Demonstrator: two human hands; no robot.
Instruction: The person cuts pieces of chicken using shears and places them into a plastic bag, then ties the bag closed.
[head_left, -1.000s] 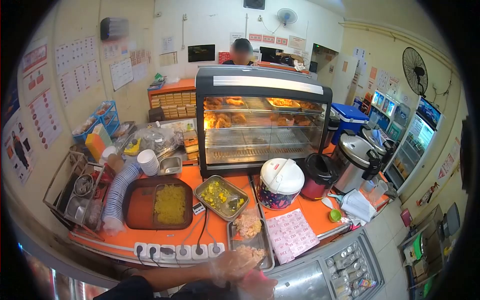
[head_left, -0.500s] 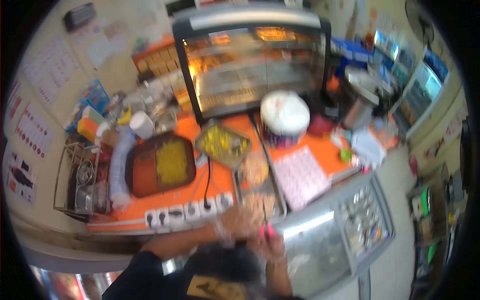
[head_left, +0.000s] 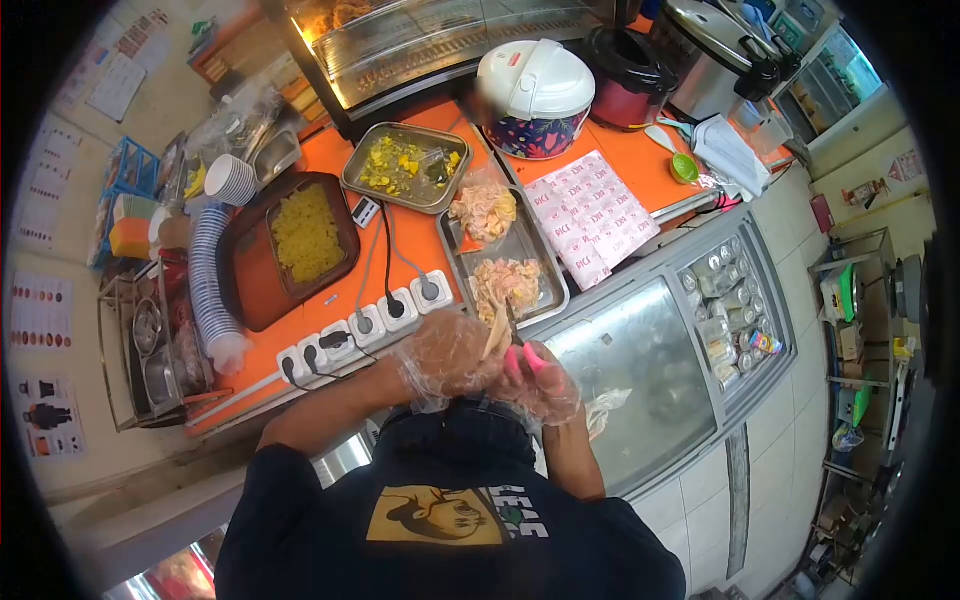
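Observation:
My left hand (head_left: pixel 448 355), in a clear plastic glove, is closed on a strip of pale raw meat (head_left: pixel 496 332) at the tray's near end. Beside it, my gloved right hand (head_left: pixel 545 392) grips pink-handled scissors (head_left: pixel 537 356), whose blades are mostly hidden by the meat and my fingers. Just beyond both hands, a metal tray (head_left: pixel 556 286) holds two heaps of raw meat: a nearer pile (head_left: pixel 508 284) and a farther pile (head_left: pixel 484 210), each on or in clear plastic.
Left of the meat stand a metal pan with yellow pieces (head_left: pixel 406 168) and a brown tray (head_left: pixel 243 300) of yellow rice. A power strip (head_left: pixel 365 322) with cables lines the counter's near edge. Printed paper sheets (head_left: pixel 592 215), a rice cooker (head_left: pixel 536 98) and a glass-topped freezer (head_left: pixel 635 370) sit rightward.
The view has steadied from blur and tilted downward, bringing more of my torso into sight. Both hands stay close together at the tray's near end, and the counter items appear higher.

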